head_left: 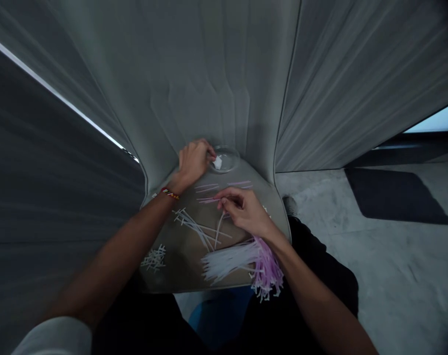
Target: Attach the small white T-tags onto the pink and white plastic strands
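Nearest you, on the chair seat point(189, 278): a bundle of white and pink sticks point(231, 260) at right, a heap of short white bits point(154, 258) at left. Beyond, loose white sticks point(197, 228) lie crossed. Your right hand point(246, 209) pinches thin pink sticks point(207, 200) above the seat. Farther, your left hand point(194, 159) has its fingertips closed on a white scrap point(218, 162) at the clear bowl's point(230, 160) left side; contact with the bowl: cannot tell.

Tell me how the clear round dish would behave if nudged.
The clear dish would probably slide rather than tip, being shallow and broad. Its rim looks thin, so it is likely light. Its see-through wall hints at glass or plastic, so it may be fragile.
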Demonstrator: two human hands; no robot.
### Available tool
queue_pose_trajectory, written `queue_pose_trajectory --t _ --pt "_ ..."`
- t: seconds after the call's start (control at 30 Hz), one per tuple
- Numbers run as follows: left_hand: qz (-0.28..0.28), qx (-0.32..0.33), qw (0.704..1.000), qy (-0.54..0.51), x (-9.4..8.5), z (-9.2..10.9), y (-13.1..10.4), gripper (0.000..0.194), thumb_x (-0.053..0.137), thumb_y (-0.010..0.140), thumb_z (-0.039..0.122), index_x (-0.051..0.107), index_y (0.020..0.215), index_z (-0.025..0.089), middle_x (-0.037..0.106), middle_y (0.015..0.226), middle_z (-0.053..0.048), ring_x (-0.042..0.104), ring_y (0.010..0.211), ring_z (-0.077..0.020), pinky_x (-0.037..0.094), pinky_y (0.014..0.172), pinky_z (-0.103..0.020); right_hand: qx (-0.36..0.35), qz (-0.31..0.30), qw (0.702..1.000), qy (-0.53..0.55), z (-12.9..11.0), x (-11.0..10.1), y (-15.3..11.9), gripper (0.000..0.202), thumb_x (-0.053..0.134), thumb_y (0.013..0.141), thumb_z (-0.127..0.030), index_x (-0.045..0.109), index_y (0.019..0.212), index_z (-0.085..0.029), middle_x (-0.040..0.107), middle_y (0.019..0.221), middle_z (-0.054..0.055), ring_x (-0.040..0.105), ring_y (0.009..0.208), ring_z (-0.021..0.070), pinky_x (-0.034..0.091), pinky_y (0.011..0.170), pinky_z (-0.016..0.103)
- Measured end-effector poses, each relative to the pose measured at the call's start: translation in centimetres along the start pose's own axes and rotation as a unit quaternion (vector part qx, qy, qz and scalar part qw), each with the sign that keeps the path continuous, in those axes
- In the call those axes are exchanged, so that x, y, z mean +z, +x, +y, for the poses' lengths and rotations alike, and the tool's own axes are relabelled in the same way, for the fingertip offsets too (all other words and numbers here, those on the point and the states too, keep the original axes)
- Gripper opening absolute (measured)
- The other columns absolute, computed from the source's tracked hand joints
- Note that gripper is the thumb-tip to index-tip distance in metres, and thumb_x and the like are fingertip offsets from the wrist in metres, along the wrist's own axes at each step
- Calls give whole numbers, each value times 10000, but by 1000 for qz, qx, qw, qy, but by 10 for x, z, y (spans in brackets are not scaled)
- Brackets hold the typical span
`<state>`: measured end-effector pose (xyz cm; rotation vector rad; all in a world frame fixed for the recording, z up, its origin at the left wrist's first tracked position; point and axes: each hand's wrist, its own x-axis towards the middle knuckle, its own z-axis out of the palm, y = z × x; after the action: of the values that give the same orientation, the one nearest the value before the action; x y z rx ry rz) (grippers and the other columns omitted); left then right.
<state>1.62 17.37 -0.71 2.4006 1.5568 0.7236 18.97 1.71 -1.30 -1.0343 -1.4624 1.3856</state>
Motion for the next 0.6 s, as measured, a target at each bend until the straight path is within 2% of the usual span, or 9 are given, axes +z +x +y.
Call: queue_pose_trajectory --t 0.1,0.23,0.6 --pt "-16 27 997 73 6 4 11 115 700 829 238 731 721 216 736 960 -119 604 1023 -320 451 786 -373 -4 -1 1000 -8 0 -2 1 183 538 928 -192 708 997 -188 683 808 2 572 641 108 425 585 233" --pt "-40 35 995 82 9 12 15 229 687 847 223 685 620 190 705 896 -154 576 1043 -349 418 796 -402 -19 0 1000 -21 -2 -3 1 199 530 918 -175 713 998 -189 677 803 -1 554 651 112 392 575 234" --pt "-55 30 994 95 8 25 10 229 627 830 52 664 639 172 704 914 -151 533 1125 -350 385 822 -385 -33 26 998 -35 -1 -2 1 142 544 919 -216 675 970 -195 631 790 -8 560 698 127 399 619 245"
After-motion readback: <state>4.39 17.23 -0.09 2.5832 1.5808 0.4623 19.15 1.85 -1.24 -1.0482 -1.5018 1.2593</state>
